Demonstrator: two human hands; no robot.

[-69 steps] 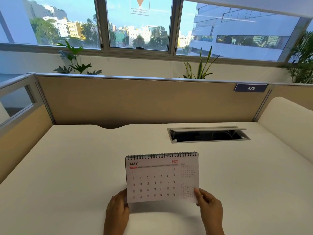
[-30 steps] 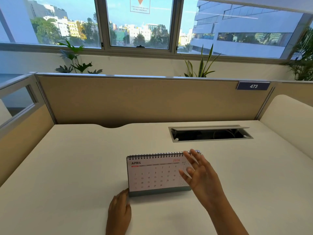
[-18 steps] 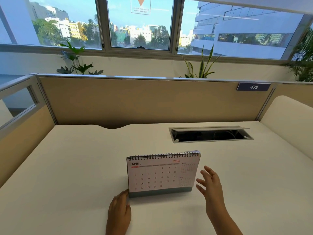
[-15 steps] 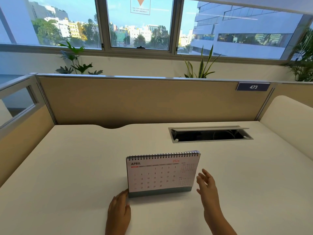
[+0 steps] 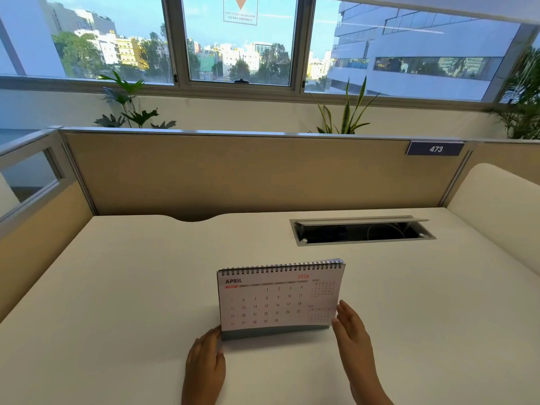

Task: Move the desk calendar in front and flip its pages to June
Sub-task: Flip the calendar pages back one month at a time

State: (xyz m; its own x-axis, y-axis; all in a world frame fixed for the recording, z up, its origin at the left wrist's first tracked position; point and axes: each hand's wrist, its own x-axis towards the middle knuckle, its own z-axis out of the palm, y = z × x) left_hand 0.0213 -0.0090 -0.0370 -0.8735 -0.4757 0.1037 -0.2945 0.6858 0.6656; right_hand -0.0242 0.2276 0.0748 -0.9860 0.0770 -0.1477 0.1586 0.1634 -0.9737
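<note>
A spiral-bound desk calendar [image 5: 277,299] stands upright on the white desk [image 5: 122,287], near its front edge, showing the APRIL 2026 page. My left hand [image 5: 206,361] lies flat on the desk with its fingertips against the calendar's lower left corner at the grey base. My right hand [image 5: 352,328] is at the lower right edge of the page, fingers straight and apart, touching or nearly touching it; nothing is gripped.
An open cable tray [image 5: 362,230] is recessed in the desk behind the calendar to the right. Beige partition panels [image 5: 233,173] with a "473" label [image 5: 435,149] enclose the desk. A cream cushioned panel [image 5: 502,206] stands at right.
The MAY page held by both hands went over the spiral, leaving APRIL showing. My right hand came down from the top right corner to the lower right edge. My left hand stayed.
</note>
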